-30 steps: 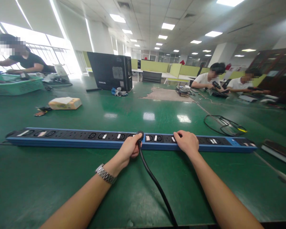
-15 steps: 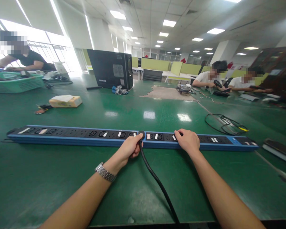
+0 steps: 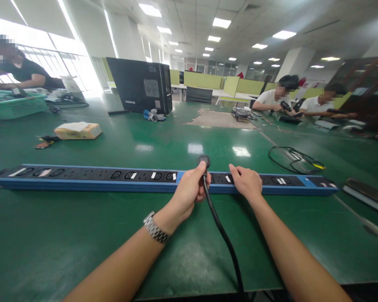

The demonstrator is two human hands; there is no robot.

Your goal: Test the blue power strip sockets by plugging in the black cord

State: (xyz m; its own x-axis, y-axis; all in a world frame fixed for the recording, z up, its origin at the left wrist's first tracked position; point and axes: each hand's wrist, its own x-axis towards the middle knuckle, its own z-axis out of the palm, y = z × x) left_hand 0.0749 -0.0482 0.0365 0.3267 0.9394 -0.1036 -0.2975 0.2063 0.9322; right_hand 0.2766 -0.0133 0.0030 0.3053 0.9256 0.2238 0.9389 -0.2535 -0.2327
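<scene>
Looks like the positioning step, pretty much. Pinching a black plug (image 3: 204, 160) between thumb and fingers of the left hand (image 3: 190, 184), over a long blue power strip (image 3: 88, 184) and a bit right of its middle. Find the strip laid lengthwise on the desk (image 3: 56, 235), roughly parallel to the near edge, with a thick cable (image 3: 222, 230) running from the plug down to that edge. Resting the right hand (image 3: 248, 182) on the strip just beside; can't tell if gripping or only steadying, with fingertips partly hidden. Can't see the plug's pins either, so no telling whether touching any sockets (image 3: 116, 174). Next, probably best to brace the strip, square the plug up and push straight, without letting that stiff-looking cable twist it.
</scene>
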